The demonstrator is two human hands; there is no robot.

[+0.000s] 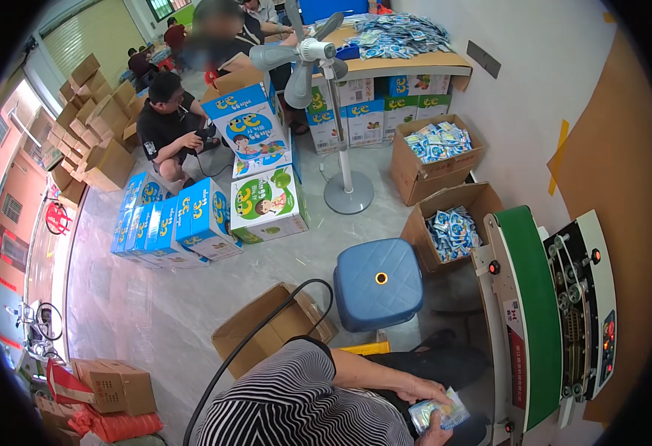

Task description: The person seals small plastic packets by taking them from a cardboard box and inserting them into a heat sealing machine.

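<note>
Count from my remote seat: two hands in view and one packet between them, low in the frame beside the sealing machine.

- Left hand: grip closed over the packet's top edge.
- Right hand: half cut off by the frame edge; fingers curl under the packet, grip clamped on it.
- Packet: small, flat, glossy, clear film with blue and pale print. I can't tell whether it's one sachet or several.
- Two cartons of similar packets stand open by the wall: far carton, near carton.
- One blue stool.
- One standing fan.
- One empty carton on the floor.
- One person in black sits well apart.
- More packets are heaped on the far worktop.
</note>
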